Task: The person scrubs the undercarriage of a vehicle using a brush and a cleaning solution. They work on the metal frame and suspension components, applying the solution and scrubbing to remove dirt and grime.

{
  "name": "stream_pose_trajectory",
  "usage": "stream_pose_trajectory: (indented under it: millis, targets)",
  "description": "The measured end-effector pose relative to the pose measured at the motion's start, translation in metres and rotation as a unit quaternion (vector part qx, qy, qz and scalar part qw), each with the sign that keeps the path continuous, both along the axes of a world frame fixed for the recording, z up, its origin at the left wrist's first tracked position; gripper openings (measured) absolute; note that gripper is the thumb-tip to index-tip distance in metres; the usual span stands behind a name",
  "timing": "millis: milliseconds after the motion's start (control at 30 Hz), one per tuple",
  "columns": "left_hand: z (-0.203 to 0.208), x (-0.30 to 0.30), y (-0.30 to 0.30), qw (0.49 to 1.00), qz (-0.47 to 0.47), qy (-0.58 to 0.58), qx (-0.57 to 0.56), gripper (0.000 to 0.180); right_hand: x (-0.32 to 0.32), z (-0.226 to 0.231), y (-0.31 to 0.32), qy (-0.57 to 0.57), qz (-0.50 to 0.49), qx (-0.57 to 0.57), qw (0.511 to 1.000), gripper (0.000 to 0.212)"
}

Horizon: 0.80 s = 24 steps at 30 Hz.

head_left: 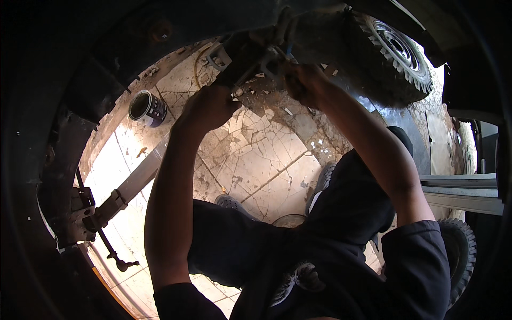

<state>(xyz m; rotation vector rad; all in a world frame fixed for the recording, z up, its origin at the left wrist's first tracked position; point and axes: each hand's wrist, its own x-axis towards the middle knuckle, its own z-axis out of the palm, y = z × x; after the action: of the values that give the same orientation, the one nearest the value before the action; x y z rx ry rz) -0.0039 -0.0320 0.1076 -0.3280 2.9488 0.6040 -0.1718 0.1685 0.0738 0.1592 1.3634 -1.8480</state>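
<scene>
Left hand (212,108), 11 o'clock, curled at lower end of dark bar (241,66), 12 o'clock; right hand (306,86), 1 o'clock, curled beyond bar. Cannot tell what either grips. Step: seemingly two-handed work around bar; next move likely calls for steady hold.

A long, dark, straight-edged part (241,65) slants left of the tyre (401,50), upper end nearer it; just beside, tyre-side, a shadowed greyish piece (270,64), outline unclear.
</scene>
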Motion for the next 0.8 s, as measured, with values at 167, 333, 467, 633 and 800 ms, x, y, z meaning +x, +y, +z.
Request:
stream_pose_trajectory:
  millis: [167, 333, 467, 633, 800]
  targets:
    - [0.007, -0.008, 0.022, 0.999, -0.03, -0.006, -0.008, 0.034, 0.006, 0.006, 0.0, 0.043, 0.0, 0.01, 0.999, 0.016]
    - [0.003, -0.01, 0.019, 0.998, -0.044, 0.039, 0.022, 0.036, 0.007, -0.011, -0.017, 0.049, -0.008, 0.021, 0.999, 0.018]
    - [0.008, -0.005, 0.018, 0.999, -0.026, 0.023, 0.014, 0.036, 0.004, -0.003, 0.031, 0.075, 0.089, 0.101, 0.988, 0.024]
    - [-0.005, 0.004, -0.005, 0.999, -0.031, 0.001, 0.006, 0.036, 0.02, 0.013, 0.069, 0.452, 0.159, 0.284, 0.83, 0.03]
    - [-0.028, 0.011, -0.037, 0.998, -0.019, -0.058, 0.012, 0.043, 0.022, 0.002, 0.069, 0.742, 0.149, 0.313, 0.574, 0.049]
